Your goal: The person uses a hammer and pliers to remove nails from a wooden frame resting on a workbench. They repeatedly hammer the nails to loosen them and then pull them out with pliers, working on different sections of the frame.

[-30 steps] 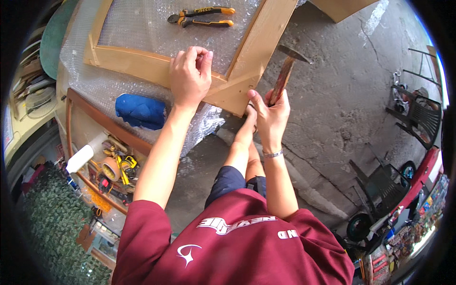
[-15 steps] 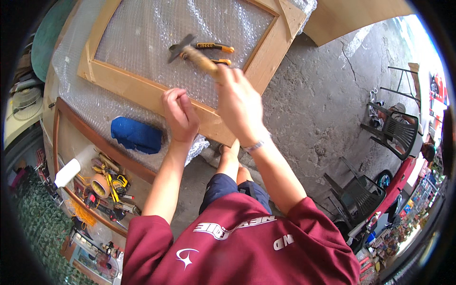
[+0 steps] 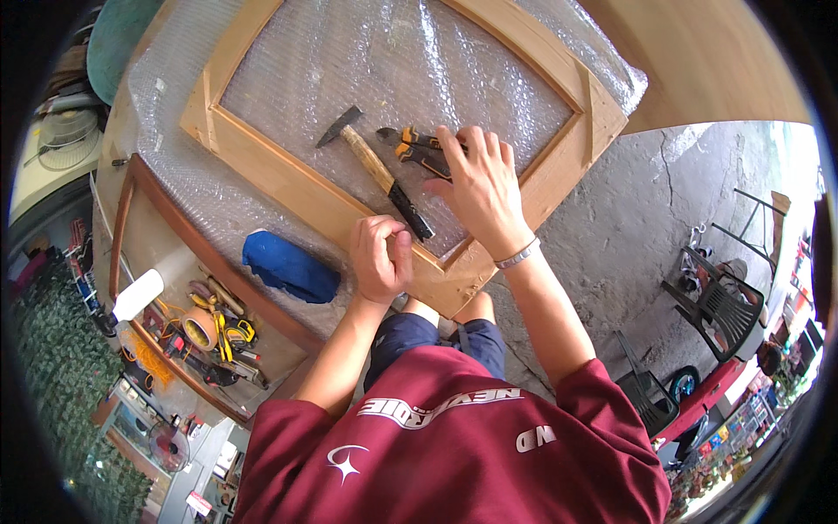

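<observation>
Wooden frame (image 3: 292, 182): on bubble wrap (image 3: 314, 79); dragged tools could scratch it, I think.
Hammer (image 3: 377, 168): unheld inside frame's opening, beside pliers (image 3: 421, 139).
Right hand (image 3: 482, 188): fingers spread over pliers; hasty grasp could knock hammer.
Left hand (image 3: 381, 262): fingers curled at near bar; whether holding something, I cannot tell.

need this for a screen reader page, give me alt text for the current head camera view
A person's right hand is over the handles of pliers lying beside a hammer on bubble wrap, inside a wooden frame. The curled left hand is at the frame's near side, with a blue bundle to its left.
</observation>
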Demonstrator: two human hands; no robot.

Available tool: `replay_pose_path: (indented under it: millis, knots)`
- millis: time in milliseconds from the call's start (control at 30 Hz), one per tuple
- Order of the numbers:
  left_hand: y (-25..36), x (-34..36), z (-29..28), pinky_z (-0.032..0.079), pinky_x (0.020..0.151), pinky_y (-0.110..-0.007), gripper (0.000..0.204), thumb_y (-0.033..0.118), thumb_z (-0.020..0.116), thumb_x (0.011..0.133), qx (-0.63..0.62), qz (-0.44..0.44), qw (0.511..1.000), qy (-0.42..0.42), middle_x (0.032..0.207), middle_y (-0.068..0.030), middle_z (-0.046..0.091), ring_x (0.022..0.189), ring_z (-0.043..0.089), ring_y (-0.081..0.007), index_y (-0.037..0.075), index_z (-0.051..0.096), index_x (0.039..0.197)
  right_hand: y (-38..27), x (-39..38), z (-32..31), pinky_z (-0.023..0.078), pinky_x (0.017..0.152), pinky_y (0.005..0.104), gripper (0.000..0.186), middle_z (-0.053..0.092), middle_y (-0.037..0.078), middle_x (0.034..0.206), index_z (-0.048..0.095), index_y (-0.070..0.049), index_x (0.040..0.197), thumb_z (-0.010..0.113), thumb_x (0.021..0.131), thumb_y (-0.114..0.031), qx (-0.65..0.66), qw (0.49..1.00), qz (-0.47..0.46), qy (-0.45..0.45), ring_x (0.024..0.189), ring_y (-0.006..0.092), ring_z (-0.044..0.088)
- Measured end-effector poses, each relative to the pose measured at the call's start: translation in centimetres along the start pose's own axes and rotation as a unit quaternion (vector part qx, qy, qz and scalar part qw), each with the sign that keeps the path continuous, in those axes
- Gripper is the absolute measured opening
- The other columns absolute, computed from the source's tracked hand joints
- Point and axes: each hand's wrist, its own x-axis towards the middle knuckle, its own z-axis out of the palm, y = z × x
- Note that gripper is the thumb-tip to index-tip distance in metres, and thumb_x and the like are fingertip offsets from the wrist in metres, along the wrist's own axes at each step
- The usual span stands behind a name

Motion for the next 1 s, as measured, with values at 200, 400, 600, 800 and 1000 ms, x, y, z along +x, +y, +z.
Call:
replay_pose_path:
  millis: [200,400,600,800,1000]
  knots:
    - [-0.8,-1.6,0.6,0.042,0.095,-0.044,0.03,0.031,0.048,0.105,-0.026,-0.003,0.998,0.059,0.114,-0.0186,0.049,0.106,0.05,-0.0314,0.004,0.043,0.115,-4.5,-2.5,1.7,0.049,0.077,0.0402,0.034,0.055,0.013,0.096,0.058,-0.003,0.109,0.071,0.082,-0.019,0.081,0.995,-0.017,-0.056,0.092,0.0307,0.06]
    - [-1.3,-2.7,0.7,0.039,0.097,-0.045,0.036,0.039,0.042,0.107,-0.039,-0.038,0.997,0.063,0.116,-0.0176,0.044,0.109,0.046,-0.0281,0.005,0.037,0.118,-6.7,-1.1,2.3,0.052,0.075,0.0358,0.06,0.057,0.014,0.101,0.052,0.009,0.133,0.063,0.08,-0.015,0.024,0.997,0.067,-0.011,0.09,0.027,0.062]
    - [-1.4,-0.9,0.1,0.038,0.103,-0.047,0.024,0.022,0.047,0.104,0.075,0.022,0.996,-0.031,0.118,-0.018,0.047,0.112,0.048,-0.031,0.001,0.045,0.117,-3.0,-4.4,-5.0,0.057,0.078,0.0442,0.044,0.061,0.019,0.108,0.052,0.003,0.133,0.063,0.093,-0.011,0.406,0.904,0.133,0.028,0.092,0.0362,0.068]
    - [5.4,3.1,2.8,0.04,0.104,-0.045,0.043,0.028,0.065,0.097,0.061,0.081,0.975,-0.197,0.124,-0.0179,0.055,0.117,0.053,-0.0337,0.0,0.049,0.125,0.1,-18.9,-1.9,0.029,0.038,0.0234,0.043,0.038,-0.004,0.06,0.049,-0.008,0.098,0.035,0.111,-0.047,0.723,0.456,0.412,0.317,0.042,0.0063,0.032]
    - [11.2,4.6,9.6,0.039,0.105,-0.047,0.085,0.036,0.08,0.086,0.172,0.032,0.951,-0.254,0.133,-0.0226,0.045,0.123,0.047,-0.0358,-0.004,0.037,0.148,1.5,-22.8,1.5,0.03,0.034,0.0268,0.044,0.037,-0.002,0.056,0.048,-0.01,0.093,0.036,0.111,-0.049,0.843,0.282,0.438,0.134,0.036,0.0096,0.031]
